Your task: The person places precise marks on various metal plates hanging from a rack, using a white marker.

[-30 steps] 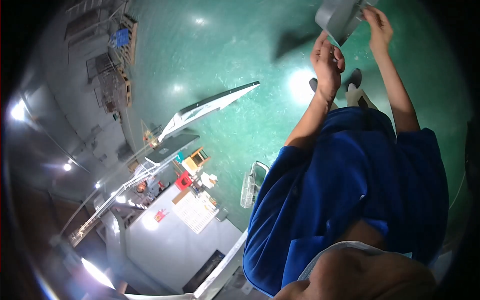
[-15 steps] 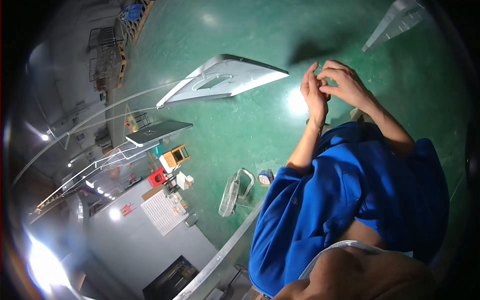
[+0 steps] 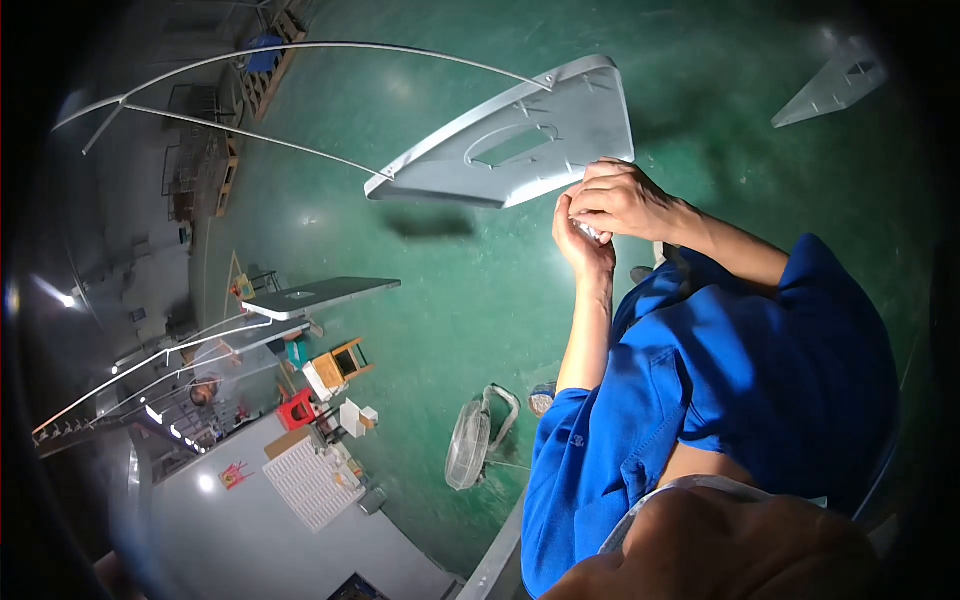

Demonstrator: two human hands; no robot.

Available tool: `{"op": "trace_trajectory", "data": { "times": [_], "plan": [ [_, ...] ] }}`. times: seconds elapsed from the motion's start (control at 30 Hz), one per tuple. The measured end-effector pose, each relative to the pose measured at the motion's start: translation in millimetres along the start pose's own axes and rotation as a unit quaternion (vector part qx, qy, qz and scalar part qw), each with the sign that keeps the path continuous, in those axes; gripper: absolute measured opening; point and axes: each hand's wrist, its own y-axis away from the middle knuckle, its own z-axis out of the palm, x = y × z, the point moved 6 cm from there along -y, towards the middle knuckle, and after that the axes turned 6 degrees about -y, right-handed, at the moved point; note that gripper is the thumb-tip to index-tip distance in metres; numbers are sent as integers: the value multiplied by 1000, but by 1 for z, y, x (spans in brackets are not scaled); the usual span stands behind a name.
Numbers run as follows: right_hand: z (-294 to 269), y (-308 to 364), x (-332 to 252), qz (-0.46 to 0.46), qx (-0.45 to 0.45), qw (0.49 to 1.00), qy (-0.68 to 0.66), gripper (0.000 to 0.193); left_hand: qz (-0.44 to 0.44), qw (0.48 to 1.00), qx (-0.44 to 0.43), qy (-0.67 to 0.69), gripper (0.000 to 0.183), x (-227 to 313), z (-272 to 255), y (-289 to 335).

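Observation:
My left hand (image 3: 582, 250) is cupped, palm up, around small whitish pieces (image 3: 588, 231) too small to name. Over that palm lies my right hand (image 3: 622, 203), its fingers bent and pressed together into the pieces; whether a piece is between the fingertips cannot be made out. Just beyond both hands hangs a pale grey panel (image 3: 590, 120) with rounded corners, an oblong cut-out and several small pegs on its face. Its near edge comes close to my right knuckles; contact is unclear. Two thin metal rods (image 3: 330, 46) run from its far edge to the left.
Another pale panel (image 3: 840, 88) hangs at the upper right, and a dark panel (image 3: 325, 293) on rods at left. Below stand a floor fan (image 3: 468, 447), a wooden stool (image 3: 345, 362), a red stool (image 3: 297, 408) and a grey table (image 3: 400, 550). A person (image 3: 205, 392) is far left.
My hands have come left and lower in the picture, closer to the hanging panel. The panel appears further right and turned, showing more of its pegged face. Whitish pieces now show in my left palm.

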Motion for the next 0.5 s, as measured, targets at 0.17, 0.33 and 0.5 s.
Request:
{"op": "trace_trajectory", "data": {
  "times": [0.17,0.33,0.5],
  "plan": [
    [-6,-31,-1,-28,81,996,11,17,-39,999,-18,14,24,24,9,-18],
    [3,-47,9,-6,117,992,-40,14,-90,991,-72,65,28,45,8,-36],
    [-28,-34,21,180,276,936,-126,8,-139,982,-123,27,28,55,5,-52]
  ]
}}
